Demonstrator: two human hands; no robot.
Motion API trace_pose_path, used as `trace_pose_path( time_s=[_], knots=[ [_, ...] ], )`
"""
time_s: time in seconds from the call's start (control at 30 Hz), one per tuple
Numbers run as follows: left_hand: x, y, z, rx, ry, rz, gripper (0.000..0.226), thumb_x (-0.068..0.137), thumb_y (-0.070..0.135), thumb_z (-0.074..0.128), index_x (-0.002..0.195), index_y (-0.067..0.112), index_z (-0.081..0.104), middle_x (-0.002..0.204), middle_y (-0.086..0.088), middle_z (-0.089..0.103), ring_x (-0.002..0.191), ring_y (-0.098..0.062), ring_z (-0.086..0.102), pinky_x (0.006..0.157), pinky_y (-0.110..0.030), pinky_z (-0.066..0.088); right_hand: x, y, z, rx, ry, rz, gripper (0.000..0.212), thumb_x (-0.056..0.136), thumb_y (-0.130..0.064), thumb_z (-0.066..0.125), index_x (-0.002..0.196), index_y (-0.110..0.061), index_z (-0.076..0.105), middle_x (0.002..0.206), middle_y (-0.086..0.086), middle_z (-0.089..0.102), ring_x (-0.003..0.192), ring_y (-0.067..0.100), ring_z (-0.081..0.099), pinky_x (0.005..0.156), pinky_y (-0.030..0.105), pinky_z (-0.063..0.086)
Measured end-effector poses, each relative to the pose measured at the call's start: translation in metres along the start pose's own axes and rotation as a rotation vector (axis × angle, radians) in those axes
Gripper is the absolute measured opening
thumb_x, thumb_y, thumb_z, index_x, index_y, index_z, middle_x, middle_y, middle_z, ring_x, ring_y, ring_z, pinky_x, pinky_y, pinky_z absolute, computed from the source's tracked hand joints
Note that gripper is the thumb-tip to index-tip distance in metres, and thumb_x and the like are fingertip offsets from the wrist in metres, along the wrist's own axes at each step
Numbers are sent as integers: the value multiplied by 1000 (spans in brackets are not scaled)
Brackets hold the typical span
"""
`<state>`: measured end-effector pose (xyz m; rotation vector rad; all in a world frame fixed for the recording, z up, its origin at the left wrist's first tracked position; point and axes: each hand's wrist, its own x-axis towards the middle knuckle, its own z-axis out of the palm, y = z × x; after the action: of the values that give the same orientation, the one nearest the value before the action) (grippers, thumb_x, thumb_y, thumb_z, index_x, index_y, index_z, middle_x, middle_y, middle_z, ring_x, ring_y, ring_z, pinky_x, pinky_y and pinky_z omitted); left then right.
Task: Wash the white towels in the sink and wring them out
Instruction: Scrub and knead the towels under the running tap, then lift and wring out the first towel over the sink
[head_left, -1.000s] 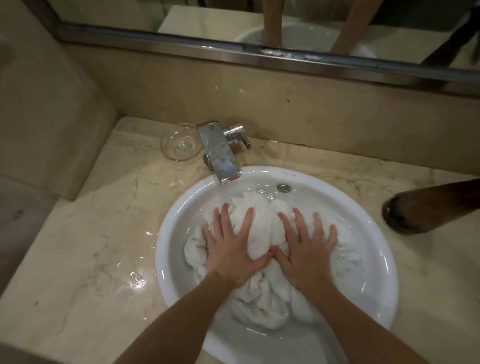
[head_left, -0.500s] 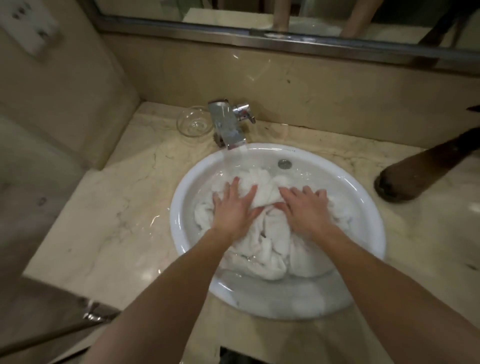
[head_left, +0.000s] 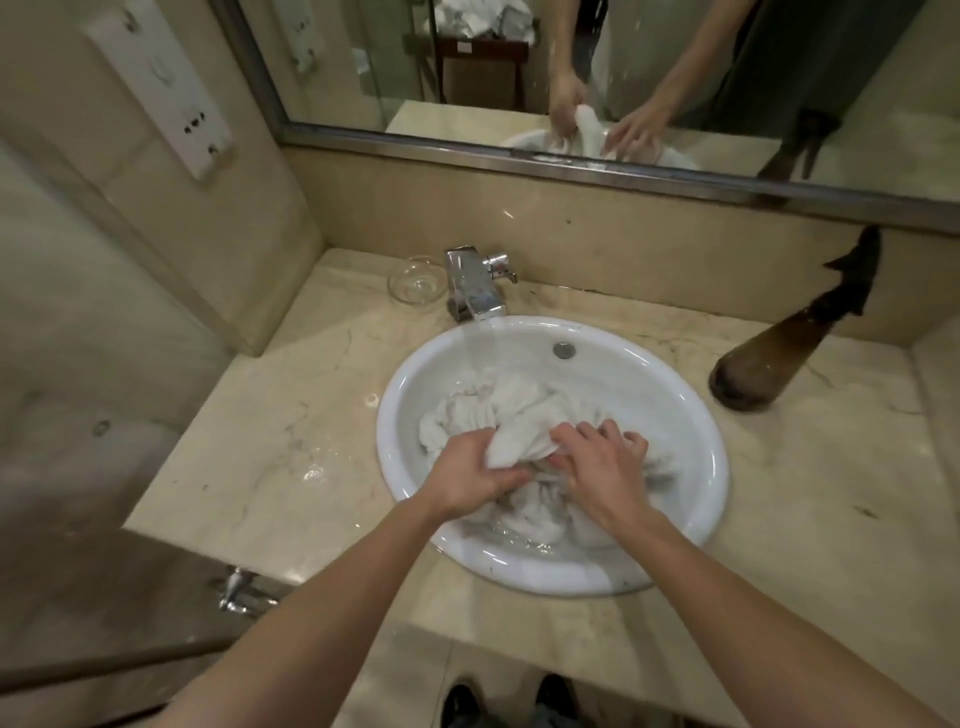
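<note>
Wet white towels (head_left: 498, 410) lie bunched in the round white sink (head_left: 670, 384), which holds some water. My left hand (head_left: 467, 475) grips a fold of towel at the near left of the heap, fingers curled round the cloth. My right hand (head_left: 597, 462) is beside it, its fingers curled into the bunched towel from above. Both hands are close together over the middle of the basin. The lower part of the towels is hidden under my hands.
A chrome tap (head_left: 475, 288) stands at the sink's back left, with a clear glass dish (head_left: 415, 285) beside it. A dark brown spray bottle (head_left: 779, 348) is at the right on the marble counter (head_left: 270, 431). A mirror (head_left: 519, 62) runs along the back wall.
My hands went from pressing flat on the towels to curling and gathering the cloth. The view pulled back and up, showing more of the counter and mirror.
</note>
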<state>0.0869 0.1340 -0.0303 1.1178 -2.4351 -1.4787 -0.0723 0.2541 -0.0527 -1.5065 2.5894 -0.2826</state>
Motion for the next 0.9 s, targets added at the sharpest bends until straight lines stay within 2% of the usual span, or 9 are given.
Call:
trace_pose_path(
  time_s=[0.17, 0.27, 0.3, 0.37, 0.47, 0.53, 0.6, 0.7, 0.9],
  knots=[
    [12, 32, -26, 268, 32, 197, 5, 66, 17, 65, 70, 14, 64, 71, -4, 69, 75, -27, 67, 66, -40, 51, -2, -7, -17, 66, -278, 125, 73, 82, -41, 68, 140, -40, 24, 146, -1, 33, 142, 33, 23, 112, 72, 10],
    [13, 57, -41, 325, 51, 371, 25, 69, 13, 61, 55, 25, 44, 52, 6, 49, 55, -16, 52, 53, -33, 38, 4, -23, -24, 203, -190, 137, 103, 71, -61, 76, 144, -31, 11, 154, 0, 17, 151, 29, 8, 115, 68, 1],
    [10, 66, -46, 344, 49, 429, 32, 70, 13, 60, 54, 30, 38, 48, 10, 42, 50, -9, 45, 50, -28, 31, 7, -31, -29, 358, -123, 159, 102, 70, -57, 79, 141, -27, 13, 147, 3, 31, 145, 28, 24, 117, 63, 15],
    [4, 71, -52, 386, 16, 495, 37, 73, 12, 64, 56, 32, 37, 47, 14, 38, 50, -5, 42, 50, -22, 25, 14, -39, -43, 669, -66, 215, 92, 69, -41, 84, 134, -26, 20, 112, 0, 58, 109, 27, 58, 90, 42, 45],
    [-4, 60, -67, 402, 5, 434, 23, 74, 21, 62, 63, 26, 43, 51, 11, 44, 54, -13, 42, 52, -33, 33, 28, -30, -64, 537, -134, 106, 38, 75, -33, 66, 109, -26, 50, 95, 7, 69, 91, 33, 63, 68, 34, 42],
    [-5, 55, -77, 456, -9, 339, 18, 74, 24, 65, 71, 21, 48, 63, 4, 58, 68, -29, 57, 60, -39, 43, 35, -24, -85, 366, -89, 43, 14, 70, -30, 46, 81, -24, 51, 87, 13, 69, 85, 40, 60, 63, 35, 38],
    [-4, 60, -80, 580, -28, 252, 36, 73, 33, 76, 98, 21, 54, 87, -5, 69, 88, -35, 62, 72, -41, 46, 39, -21, -107, 320, -35, -13, 15, 67, -27, 39, 75, -21, 50, 81, 11, 67, 76, 39, 54, 60, 36, 38],
    [4, 81, -72, 739, -78, 127, 96, 61, 63, 81, 141, 29, 39, 109, -3, 69, 100, -30, 62, 82, -37, 47, 39, -20, -137, 258, 6, -93, 21, 68, -25, 42, 79, -19, 59, 77, 7, 68, 75, 39, 57, 61, 40, 50],
    [24, 74, -39, 590, -333, -31, 45, 84, 39, 71, 121, 15, 63, 120, -6, 65, 110, -27, 60, 91, -36, 47, 8, -25, -165, 127, -120, -164, 8, 72, -14, 48, 67, -20, 47, 72, 9, 62, 71, 38, 55, 57, 34, 38]
  ],
)
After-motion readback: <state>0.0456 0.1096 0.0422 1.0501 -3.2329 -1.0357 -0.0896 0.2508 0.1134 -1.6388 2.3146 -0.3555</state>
